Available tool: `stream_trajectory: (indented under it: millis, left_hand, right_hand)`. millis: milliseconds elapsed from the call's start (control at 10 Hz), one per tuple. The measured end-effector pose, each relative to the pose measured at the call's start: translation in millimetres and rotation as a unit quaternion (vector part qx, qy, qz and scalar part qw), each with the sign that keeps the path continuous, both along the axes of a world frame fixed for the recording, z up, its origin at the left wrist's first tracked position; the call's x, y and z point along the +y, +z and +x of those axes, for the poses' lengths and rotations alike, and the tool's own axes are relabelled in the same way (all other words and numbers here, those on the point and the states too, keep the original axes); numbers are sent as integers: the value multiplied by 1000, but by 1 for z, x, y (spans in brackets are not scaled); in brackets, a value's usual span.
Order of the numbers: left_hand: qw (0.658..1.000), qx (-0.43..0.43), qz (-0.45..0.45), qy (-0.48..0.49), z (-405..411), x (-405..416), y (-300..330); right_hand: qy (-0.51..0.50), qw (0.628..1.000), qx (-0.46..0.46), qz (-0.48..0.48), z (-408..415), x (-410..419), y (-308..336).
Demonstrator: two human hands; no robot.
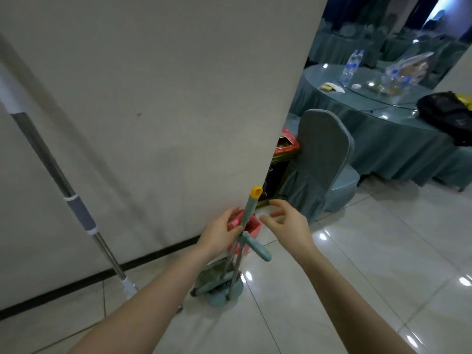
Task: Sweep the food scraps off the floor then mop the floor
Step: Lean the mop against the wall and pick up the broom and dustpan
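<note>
In the head view, a teal broom [249,213] with a yellow cap stands upright in its teal dustpan [219,284] on the tiled floor [357,251], just beside the white wall [153,98]. The left hand [221,232] has its grip closed on the broom's shaft below the cap. The right hand [287,223] hovers just right of the shaft, grip open with fingers spread, holding nothing. A pink bin [251,226] sits behind the broom against the wall. On the left, a mop [76,208] leans on the wall, its metal pole slanting down to the floor. Far right, a covered chair [321,164] stands before a round counter [383,129] draped in teal cloth, carrying water bottles [352,65], a plastic bag [406,70] and a black bag [449,113].
</note>
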State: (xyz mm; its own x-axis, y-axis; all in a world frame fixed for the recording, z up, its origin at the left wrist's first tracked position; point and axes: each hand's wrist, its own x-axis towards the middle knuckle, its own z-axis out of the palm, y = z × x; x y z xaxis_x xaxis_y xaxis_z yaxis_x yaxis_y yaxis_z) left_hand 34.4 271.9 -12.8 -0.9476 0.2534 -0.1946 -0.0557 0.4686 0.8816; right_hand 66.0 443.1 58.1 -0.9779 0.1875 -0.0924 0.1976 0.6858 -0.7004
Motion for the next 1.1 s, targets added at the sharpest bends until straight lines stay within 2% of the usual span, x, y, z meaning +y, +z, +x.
stream_trajectory:
  millis: [100, 200, 300, 400, 500, 600, 800, 900, 1100]
  left_hand:
    - [1000, 19, -7, 10, -15, 24, -3]
    - [999, 45, -8, 11, -30, 38, -8]
    - [993, 87, -76, 12, -41, 39, -16]
    - [992, 82, -81, -43, -51, 35, -35]
    - [988, 34, -136, -64, -59, 31, -42]
    - [984, -10, -152, -96, -70, 31, -62]
    - [975, -59, -135, -165, -92, 39, -99]
    - [967, -64, -159, -190, -100, 34, -116]
    - [976, 3, -145, -161, -108, 21, -130]
  right_hand:
    - [14, 999, 32, -1, -30, 6, -3]
    - [56, 998, 20, -3, -55, 1, -12]
    - [59, 998, 17, 2, -74, -4, -23]
    - [70, 997, -2, 36, -87, -7, -31]
    - [86, 995, -1, 53, -92, -5, -34]
    - [110, 991, -11, 70, -92, 0, -30]
    - [115, 990, -19, 74, -91, 5, -21]
    - [112, 991, -40, 67, -95, 0, -19]
    - [74, 994, -43, 62, -108, -11, -14]
